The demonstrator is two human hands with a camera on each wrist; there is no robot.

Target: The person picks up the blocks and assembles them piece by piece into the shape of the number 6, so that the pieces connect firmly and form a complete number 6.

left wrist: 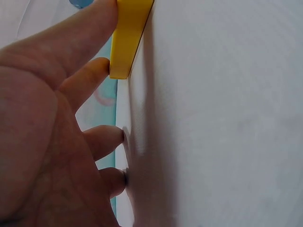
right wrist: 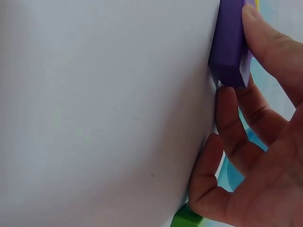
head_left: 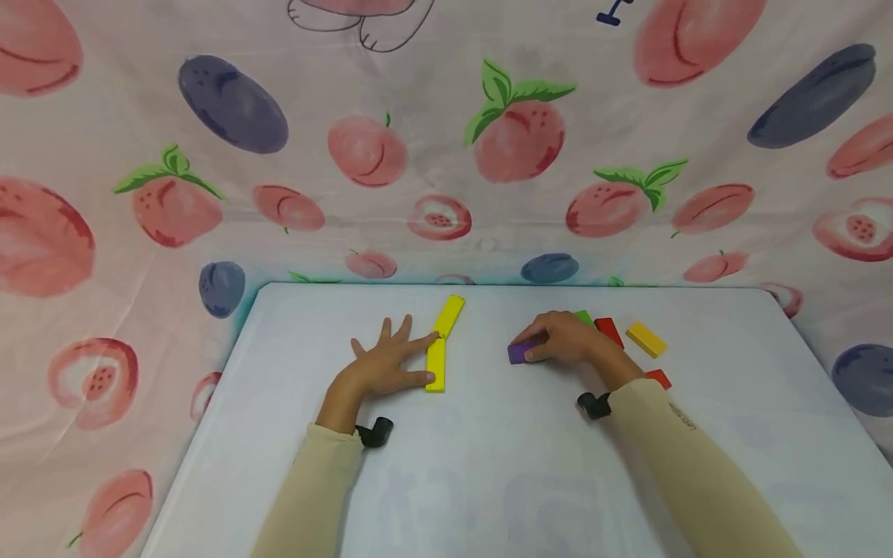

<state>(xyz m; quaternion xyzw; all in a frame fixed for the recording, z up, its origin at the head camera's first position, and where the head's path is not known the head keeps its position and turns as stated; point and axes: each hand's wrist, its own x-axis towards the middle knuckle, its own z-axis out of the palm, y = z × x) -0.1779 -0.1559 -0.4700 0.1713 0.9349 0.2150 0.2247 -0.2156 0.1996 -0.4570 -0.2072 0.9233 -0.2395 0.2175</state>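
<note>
Two yellow blocks [head_left: 436,368] lie end to end left of the middle of the white board, the far one tilted to the right. My left hand [head_left: 382,366] is spread beside them, its thumb and index fingertips touching the near block's left side and the joint area; the other fingers are splayed. In the left wrist view, thumb and index rest against a yellow block [left wrist: 129,38]. My right hand [head_left: 568,338] pinches a purple block [head_left: 518,354] at the board's surface. The right wrist view shows the thumb on the purple block [right wrist: 228,45], other fingers curled near its end.
Behind the right hand lie a green block [head_left: 584,317], a red block [head_left: 609,332] and an orange-yellow block [head_left: 646,339]. Another red block [head_left: 659,378] is partly hidden by the right forearm. A fruit-print cloth [head_left: 432,93] hangs along the far edge of the white board [head_left: 474,480].
</note>
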